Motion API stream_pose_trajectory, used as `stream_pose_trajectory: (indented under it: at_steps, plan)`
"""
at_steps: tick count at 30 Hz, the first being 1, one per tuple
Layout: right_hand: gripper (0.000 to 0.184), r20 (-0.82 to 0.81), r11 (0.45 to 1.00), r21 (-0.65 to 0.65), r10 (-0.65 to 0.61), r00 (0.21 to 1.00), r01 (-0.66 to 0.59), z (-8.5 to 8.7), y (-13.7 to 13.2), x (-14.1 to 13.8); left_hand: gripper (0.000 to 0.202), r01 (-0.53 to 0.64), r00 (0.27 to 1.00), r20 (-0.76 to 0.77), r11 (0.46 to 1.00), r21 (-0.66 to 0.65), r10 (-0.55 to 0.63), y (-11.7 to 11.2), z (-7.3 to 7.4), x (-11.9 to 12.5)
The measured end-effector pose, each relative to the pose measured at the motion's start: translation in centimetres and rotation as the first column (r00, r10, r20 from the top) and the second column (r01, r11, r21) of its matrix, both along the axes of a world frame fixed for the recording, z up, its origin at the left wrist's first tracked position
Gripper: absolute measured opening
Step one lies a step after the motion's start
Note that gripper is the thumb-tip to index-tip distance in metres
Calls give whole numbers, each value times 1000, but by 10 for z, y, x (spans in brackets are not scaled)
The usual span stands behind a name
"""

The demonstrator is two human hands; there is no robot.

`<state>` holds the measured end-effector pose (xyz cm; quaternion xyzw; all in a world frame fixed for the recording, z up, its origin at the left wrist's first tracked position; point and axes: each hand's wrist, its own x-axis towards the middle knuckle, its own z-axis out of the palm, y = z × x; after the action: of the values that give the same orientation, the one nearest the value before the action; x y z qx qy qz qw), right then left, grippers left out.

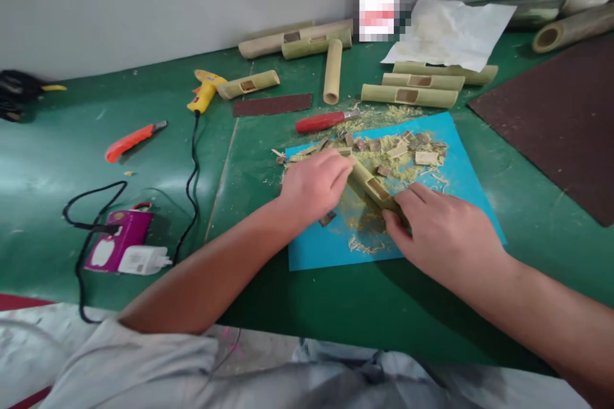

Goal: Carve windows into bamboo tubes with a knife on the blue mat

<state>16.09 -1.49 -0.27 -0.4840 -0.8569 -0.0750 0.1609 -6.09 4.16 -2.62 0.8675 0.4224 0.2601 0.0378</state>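
A short bamboo tube [365, 180] with a rectangular slot cut in its side slants between my two hands over a blue sheet [311, 252]. My left hand [317, 184] is closed at its far left end, with the fingertips mostly hidden. Around the near right end wraps my right hand [444, 222], thumb underneath. Bamboo dust, shavings and small cut pieces [426, 158] lie on the sheet behind the tube. Just beyond the sheet is a red-handled blade tool [320, 122].
Several slotted bamboo tubes [410, 96] lie at the back. A yellow glue gun [205, 91], an orange utility knife [135, 140] and a purple power strip [122, 239] with a cord are on the left. Brown sandpaper [561, 121] and white paper [446, 29] lie right.
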Motion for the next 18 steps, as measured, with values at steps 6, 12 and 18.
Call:
stream_pose_trajectory:
  at_steps: [6,12,18]
  plan:
    - [24,4,1000,8,-7,1000,7,0,0,0,24,-2,1000,12,1000,-13,2,-1,1,-1]
    - [24,16,1000,8,-9,1000,9,0,0,0,26,52,999,14,998,-36,-52,-1,1,1]
    - [24,10,1000,-11,-10,1000,10,-1,0,-1,24,73,997,4,997,-36,-73,2,0,-1]
